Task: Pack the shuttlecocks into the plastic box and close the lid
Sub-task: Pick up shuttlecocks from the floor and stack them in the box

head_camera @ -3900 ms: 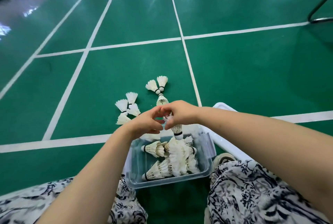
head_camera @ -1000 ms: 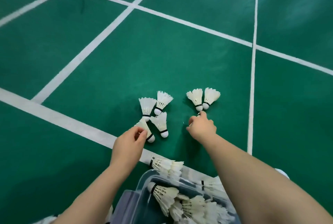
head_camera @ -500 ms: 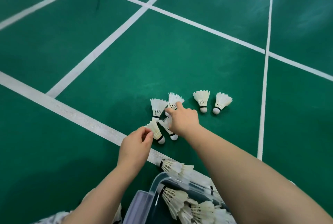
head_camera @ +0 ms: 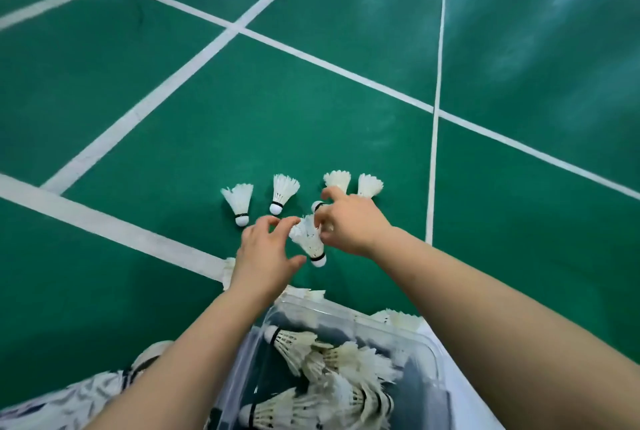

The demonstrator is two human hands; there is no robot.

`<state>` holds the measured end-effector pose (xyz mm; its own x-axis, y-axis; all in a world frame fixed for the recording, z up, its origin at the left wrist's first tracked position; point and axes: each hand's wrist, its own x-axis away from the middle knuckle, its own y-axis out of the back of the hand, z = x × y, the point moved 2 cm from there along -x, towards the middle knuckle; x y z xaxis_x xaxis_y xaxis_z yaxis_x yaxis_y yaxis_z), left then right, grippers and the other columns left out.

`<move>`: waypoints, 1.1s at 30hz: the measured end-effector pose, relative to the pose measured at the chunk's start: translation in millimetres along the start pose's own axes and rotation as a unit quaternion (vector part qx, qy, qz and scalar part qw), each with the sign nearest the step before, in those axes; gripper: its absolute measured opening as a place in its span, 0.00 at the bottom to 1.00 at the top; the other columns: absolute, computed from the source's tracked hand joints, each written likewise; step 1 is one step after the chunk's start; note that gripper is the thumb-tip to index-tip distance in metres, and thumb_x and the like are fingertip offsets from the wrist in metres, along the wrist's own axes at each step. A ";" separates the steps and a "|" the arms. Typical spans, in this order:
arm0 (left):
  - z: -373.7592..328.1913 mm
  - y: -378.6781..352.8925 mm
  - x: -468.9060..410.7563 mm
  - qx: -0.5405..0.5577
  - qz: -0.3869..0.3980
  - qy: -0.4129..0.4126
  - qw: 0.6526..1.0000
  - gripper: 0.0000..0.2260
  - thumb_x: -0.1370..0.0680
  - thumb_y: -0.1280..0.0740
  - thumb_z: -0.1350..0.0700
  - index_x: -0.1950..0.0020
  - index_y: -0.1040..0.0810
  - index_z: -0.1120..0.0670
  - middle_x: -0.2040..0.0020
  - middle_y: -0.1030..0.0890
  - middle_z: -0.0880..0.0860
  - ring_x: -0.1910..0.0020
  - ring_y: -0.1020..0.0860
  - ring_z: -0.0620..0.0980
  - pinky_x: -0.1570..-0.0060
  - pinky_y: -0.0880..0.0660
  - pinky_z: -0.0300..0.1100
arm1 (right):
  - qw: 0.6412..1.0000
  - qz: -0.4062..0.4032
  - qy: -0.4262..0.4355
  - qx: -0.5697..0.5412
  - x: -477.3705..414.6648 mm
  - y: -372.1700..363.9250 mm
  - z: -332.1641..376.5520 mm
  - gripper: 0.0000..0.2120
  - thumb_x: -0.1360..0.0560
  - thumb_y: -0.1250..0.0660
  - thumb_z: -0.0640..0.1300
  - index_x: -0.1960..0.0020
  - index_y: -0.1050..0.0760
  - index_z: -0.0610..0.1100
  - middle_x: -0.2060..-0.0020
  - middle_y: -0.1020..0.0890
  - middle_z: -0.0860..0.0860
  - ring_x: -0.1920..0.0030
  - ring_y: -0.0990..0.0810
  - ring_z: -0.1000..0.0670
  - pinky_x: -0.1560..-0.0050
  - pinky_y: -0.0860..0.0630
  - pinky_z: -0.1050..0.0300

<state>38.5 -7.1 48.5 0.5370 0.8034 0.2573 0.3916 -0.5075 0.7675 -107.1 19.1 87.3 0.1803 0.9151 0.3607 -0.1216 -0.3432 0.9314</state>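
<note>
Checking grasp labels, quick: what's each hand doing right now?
Left hand: open, fingers spread beside the shuttlecock, gripping nothing.
Right hand: closed, pinching that shuttlecock by its feathers.

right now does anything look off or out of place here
Nothing looks damaged. Loose shuttlecocks lie on the floor beyond the plastic box, and a few feathered ends sit just outside its far rim rather than inside. The right hand pinches another shuttlecock.

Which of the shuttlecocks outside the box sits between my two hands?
The shuttlecock in the gap between your left hand and right hand. It lies nearer the box than the row of four farther out.
</note>
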 end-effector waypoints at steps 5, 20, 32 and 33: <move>-33.2 9.4 28.1 -0.073 -0.003 -0.086 0.994 0.11 0.24 0.34 0.50 0.43 0.21 0.49 0.40 0.23 0.50 0.32 0.37 0.53 0.37 0.34 0.47 | 1.000 -0.025 0.001 -0.007 64.6 25.5 7.0 0.12 0.27 0.39 0.48 0.47 0.21 0.54 0.32 0.33 0.50 0.43 0.24 0.41 0.47 0.32 0.52; -17.7 -36.1 136.6 -0.189 0.086 -0.019 0.978 0.11 0.25 0.41 0.58 0.53 0.19 0.55 0.54 0.17 0.55 0.52 0.20 0.56 0.54 0.25 0.42 | 0.975 -0.043 -0.116 -0.183 176.1 -15.2 -28.7 0.34 0.29 0.35 0.48 0.26 0.44 0.53 0.28 0.39 0.48 0.41 0.24 0.45 0.42 0.27 0.52; 17.1 -109.9 123.3 0.187 0.199 0.231 0.934 0.07 0.25 0.31 0.59 0.48 0.20 0.58 0.59 0.22 0.56 0.63 0.26 0.52 0.62 0.28 0.40 | 0.933 -0.033 -0.162 -0.320 188.8 -47.8 -52.4 0.36 0.31 0.33 0.48 0.26 0.43 0.53 0.34 0.28 0.46 0.44 0.23 0.46 0.43 0.26 0.52; 18.7 -114.8 122.1 0.207 0.203 0.243 0.926 0.10 0.25 0.31 0.60 0.45 0.21 0.60 0.59 0.21 0.57 0.62 0.25 0.53 0.61 0.27 0.42 | 0.926 -0.036 -0.169 -0.336 187.4 -49.5 -54.3 0.36 0.31 0.32 0.48 0.26 0.43 0.53 0.35 0.28 0.46 0.46 0.23 0.46 0.44 0.26 0.53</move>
<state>73.1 143.4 -19.2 0.3420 0.5144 0.7864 0.5387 -0.7930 0.2844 -120.2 219.1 106.1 0.4931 0.7725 0.4003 -0.6567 0.0287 0.7536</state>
